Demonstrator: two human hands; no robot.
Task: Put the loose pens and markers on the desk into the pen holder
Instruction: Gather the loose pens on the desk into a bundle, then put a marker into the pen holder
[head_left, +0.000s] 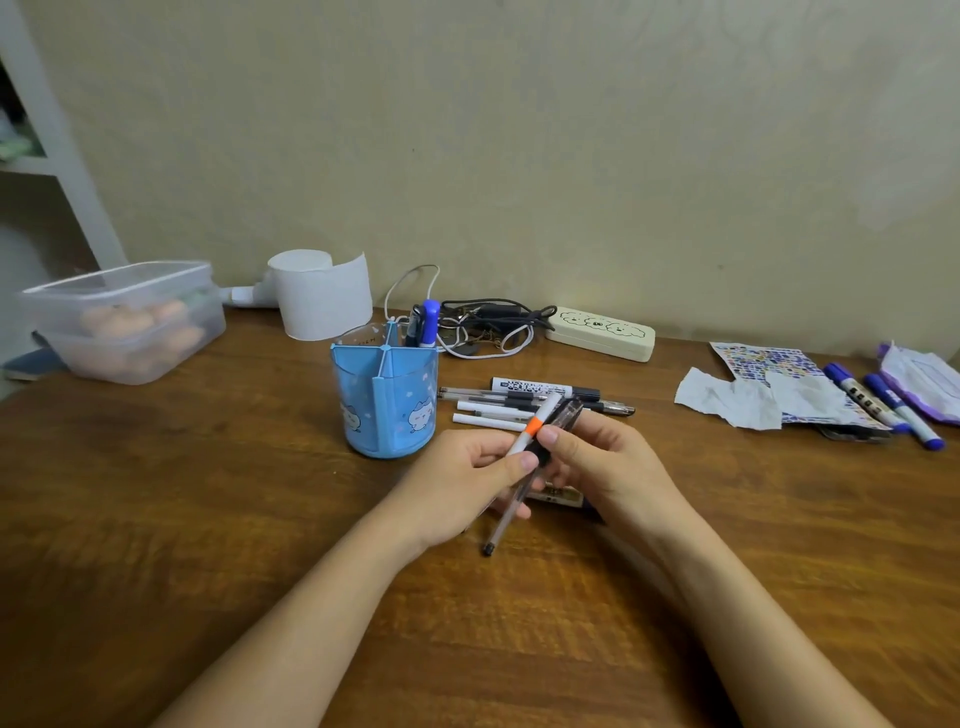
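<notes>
Pen holder (385, 395): blue, translucent, divided, upright, two blue pens (423, 322) in rear compartment. Loose pens and black-capped marker (540, 397): flat beside holder. Bundle of pens (530, 447): held tilted. Two blue markers (883, 402): far right.

Both hands meet over the desk (208, 519) middle: the left hand (467, 478) and right hand (608, 467) together grip a bundle of pens (535, 431). The blue holder (387, 395) stands just left; more pens (519, 402) lie behind, markers (883, 405) near the right edge.

two hands (467, 475), one pen holder (385, 395)
</notes>
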